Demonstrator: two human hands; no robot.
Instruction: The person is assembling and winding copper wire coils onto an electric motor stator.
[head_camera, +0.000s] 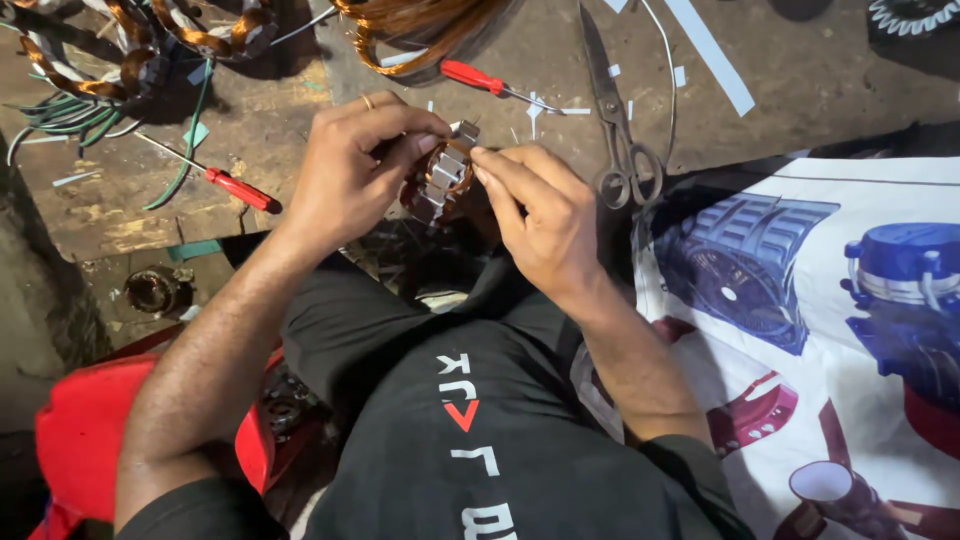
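Observation:
A small motor stator (445, 180), a ring of grey metal teeth wound with copper wire, sits between both hands above my lap. My left hand (350, 175), with a ring on one finger, grips its left side, thumb and fingers curled over the top. My right hand (540, 215) pinches its upper right edge with thumb and forefinger. Much of the stator is hidden behind the fingers.
On the worn workbench lie a pair of scissors (615, 120), two red-handled screwdrivers (475, 78) (240, 190), loops of copper wire (410, 30), green wires (70, 115) and white paper strips (715, 60). A printed banner (800, 300) covers the right side. A red object (90, 430) sits low left.

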